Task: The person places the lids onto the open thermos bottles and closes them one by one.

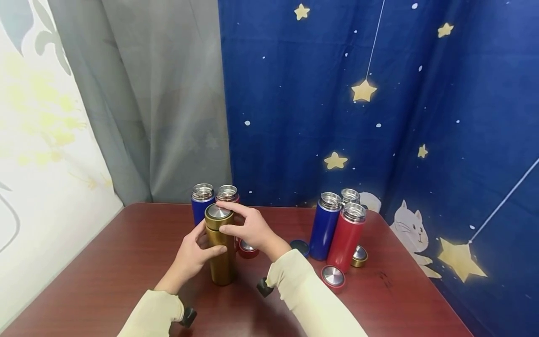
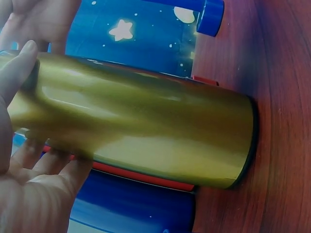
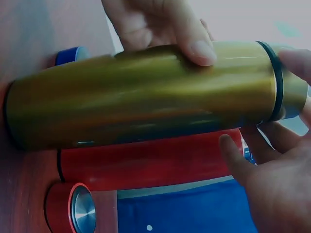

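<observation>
A gold thermos [image 1: 222, 262] stands upright on the table, its gold lid [image 1: 219, 213] with a silver top set on the mouth. My left hand [image 1: 190, 253] grips the body around its upper half, thumb on the near side in the left wrist view. My right hand [image 1: 251, 228] holds the lid between thumb and fingers. Just behind stand a lidless blue thermos [image 1: 199, 209] and a lidless red thermos [image 3: 150, 160], partly hidden by the gold one. A red lid [image 1: 248, 251] lies beside them; a blue lid [image 3: 71, 55] shows in the right wrist view.
At the right stand a lidless blue thermos [image 1: 323, 234], a lidless red thermos [image 1: 346, 243] and a third open one [image 1: 350, 196], mostly hidden. Around them lie a blue lid [image 1: 300, 247], a red lid [image 1: 333, 277] and a gold lid [image 1: 360, 255]. Curtains [image 1: 286, 117] hang behind the table.
</observation>
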`<state>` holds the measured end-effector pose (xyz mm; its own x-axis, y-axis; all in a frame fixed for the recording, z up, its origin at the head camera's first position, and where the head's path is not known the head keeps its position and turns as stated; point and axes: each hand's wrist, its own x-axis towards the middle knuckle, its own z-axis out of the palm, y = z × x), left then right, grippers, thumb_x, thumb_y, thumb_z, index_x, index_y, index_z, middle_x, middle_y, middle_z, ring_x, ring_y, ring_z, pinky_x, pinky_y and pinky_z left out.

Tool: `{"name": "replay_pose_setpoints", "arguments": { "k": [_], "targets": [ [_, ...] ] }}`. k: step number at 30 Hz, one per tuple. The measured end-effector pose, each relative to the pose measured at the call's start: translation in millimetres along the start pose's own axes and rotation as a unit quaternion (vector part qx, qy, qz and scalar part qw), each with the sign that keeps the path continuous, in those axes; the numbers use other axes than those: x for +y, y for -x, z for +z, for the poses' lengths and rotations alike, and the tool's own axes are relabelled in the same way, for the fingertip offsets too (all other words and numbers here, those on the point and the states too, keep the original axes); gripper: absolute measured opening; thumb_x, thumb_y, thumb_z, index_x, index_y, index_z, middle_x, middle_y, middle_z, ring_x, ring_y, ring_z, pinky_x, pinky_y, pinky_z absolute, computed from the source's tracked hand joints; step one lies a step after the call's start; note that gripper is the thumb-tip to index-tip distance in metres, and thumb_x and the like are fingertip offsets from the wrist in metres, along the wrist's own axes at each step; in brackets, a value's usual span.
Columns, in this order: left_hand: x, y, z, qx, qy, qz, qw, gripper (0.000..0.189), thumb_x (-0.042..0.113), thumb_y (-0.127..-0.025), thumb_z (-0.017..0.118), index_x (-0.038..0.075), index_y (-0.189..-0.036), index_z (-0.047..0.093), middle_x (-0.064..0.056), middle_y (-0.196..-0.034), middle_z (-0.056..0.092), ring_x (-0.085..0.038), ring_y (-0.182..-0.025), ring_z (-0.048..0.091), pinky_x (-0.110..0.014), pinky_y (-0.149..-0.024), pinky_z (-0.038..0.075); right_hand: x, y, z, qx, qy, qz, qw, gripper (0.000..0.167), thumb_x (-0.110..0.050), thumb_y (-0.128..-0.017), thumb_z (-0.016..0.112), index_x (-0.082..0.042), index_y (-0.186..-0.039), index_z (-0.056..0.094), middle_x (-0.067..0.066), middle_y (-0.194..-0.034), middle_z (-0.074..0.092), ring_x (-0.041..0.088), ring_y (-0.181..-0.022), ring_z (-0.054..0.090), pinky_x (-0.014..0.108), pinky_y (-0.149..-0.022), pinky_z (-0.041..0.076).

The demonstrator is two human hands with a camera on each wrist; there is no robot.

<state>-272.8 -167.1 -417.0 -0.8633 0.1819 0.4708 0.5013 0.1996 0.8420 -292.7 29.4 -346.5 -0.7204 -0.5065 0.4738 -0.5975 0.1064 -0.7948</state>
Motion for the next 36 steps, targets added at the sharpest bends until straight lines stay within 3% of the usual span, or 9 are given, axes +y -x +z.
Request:
{"name": "replay_pose_setpoints", "arguments": {
  "k": [6,13,16,21,24,26,28,34,36],
  "targets": [
    [1.2,1.0,1.3,0.001,0.004,0.005,1.0000,0.084,0.009,-0.081,0.079,0.011,-0.151,0.032,-0.017,-0.136,0.053,-0.033,-0.112,0.061,-0.035,-0.086,0.054,0.4,1.7,5.5,0.059,0.120,-0.040,0.9903,0.054,-0.028,-0.083,0.079,-0.019,-0.133,0.061,-0.003,-0.128,0.061,0.011,-0.115,0.055,0.029,-0.093,0.048],
    [1.6,4.7,1.2,0.002,0.020,0.012,0.9997,0.085,0.008,-0.081,0.079,0.012,-0.151,0.032,-0.016,-0.137,0.053,-0.032,-0.112,0.061,-0.032,-0.086,0.054,-0.1,3.4,22.6,0.146,0.238,-0.078,0.9572,0.055,-0.041,-0.074,0.084,-0.023,-0.124,0.066,-0.005,-0.108,0.063,0.011,-0.101,0.052,0.028,-0.085,0.046],
    [2.1,4.6,2.3,0.007,0.027,0.014,0.9995,0.085,0.007,-0.080,0.080,0.013,-0.151,0.034,-0.015,-0.138,0.052,-0.030,-0.113,0.060,-0.028,-0.086,0.053,1.4,1.9,29.3,0.193,0.310,-0.124,0.9226,0.054,-0.047,-0.071,0.084,-0.021,-0.116,0.068,-0.002,-0.094,0.059,0.013,-0.090,0.052,0.026,-0.076,0.045],
    [0.0,4.2,5.7,0.016,0.026,0.012,0.9995,0.084,0.008,-0.080,0.080,0.013,-0.151,0.035,-0.013,-0.140,0.050,-0.028,-0.118,0.057,-0.025,-0.089,0.050,3.0,-0.6,36.1,0.255,0.437,-0.176,0.8445,0.056,-0.060,-0.069,0.079,-0.017,-0.103,0.067,0.000,-0.081,0.053,0.015,-0.076,0.051,0.028,-0.066,0.046],
    [-1.4,3.8,6.4,0.013,0.017,0.011,0.9997,0.084,0.011,-0.080,0.080,0.013,-0.151,0.034,-0.013,-0.140,0.051,-0.029,-0.118,0.057,-0.027,-0.089,0.050,2.4,-0.1,37.2,0.269,0.478,-0.181,0.8161,0.058,-0.066,-0.070,0.075,-0.016,-0.097,0.063,0.000,-0.080,0.052,0.016,-0.072,0.049,0.027,-0.061,0.045],
    [-3.1,4.0,5.5,0.010,0.014,0.007,0.9998,0.084,0.012,-0.080,0.081,0.016,-0.151,0.034,-0.012,-0.139,0.051,-0.029,-0.117,0.058,-0.029,-0.089,0.052,2.4,1.2,38.3,0.264,0.481,-0.168,0.8191,0.059,-0.067,-0.072,0.072,-0.016,-0.100,0.061,0.000,-0.081,0.050,0.015,-0.072,0.047,0.027,-0.060,0.042],
    [-4.2,4.2,4.1,0.008,0.015,0.001,0.9998,0.085,0.013,-0.081,0.081,0.019,-0.151,0.034,-0.011,-0.139,0.051,-0.029,-0.117,0.058,-0.030,-0.088,0.052,1.8,2.9,38.7,0.247,0.461,-0.148,0.8392,0.059,-0.066,-0.075,0.070,-0.017,-0.107,0.060,0.000,-0.084,0.049,0.015,-0.076,0.046,0.027,-0.062,0.041],
    [-5.2,3.5,0.3,0.000,0.022,-0.002,0.9998,0.087,0.011,-0.080,0.081,0.017,-0.152,0.033,-0.012,-0.141,0.051,-0.029,-0.117,0.058,-0.030,-0.089,0.052,0.4,3.0,29.1,0.121,0.266,-0.084,0.9525,0.059,-0.043,-0.084,0.070,-0.016,-0.132,0.048,0.004,-0.127,0.051,0.018,-0.112,0.045,0.033,-0.091,0.044],
    [-5.3,1.7,-0.6,-0.009,0.024,-0.003,0.9997,0.086,0.011,-0.080,0.080,0.014,-0.152,0.032,-0.014,-0.141,0.051,-0.030,-0.117,0.058,-0.031,-0.089,0.052,0.4,1.5,21.8,0.068,0.177,-0.063,0.9799,0.063,-0.031,-0.085,0.070,-0.016,-0.140,0.044,0.003,-0.137,0.049,0.017,-0.120,0.043,0.035,-0.098,0.042]
  ]
}}
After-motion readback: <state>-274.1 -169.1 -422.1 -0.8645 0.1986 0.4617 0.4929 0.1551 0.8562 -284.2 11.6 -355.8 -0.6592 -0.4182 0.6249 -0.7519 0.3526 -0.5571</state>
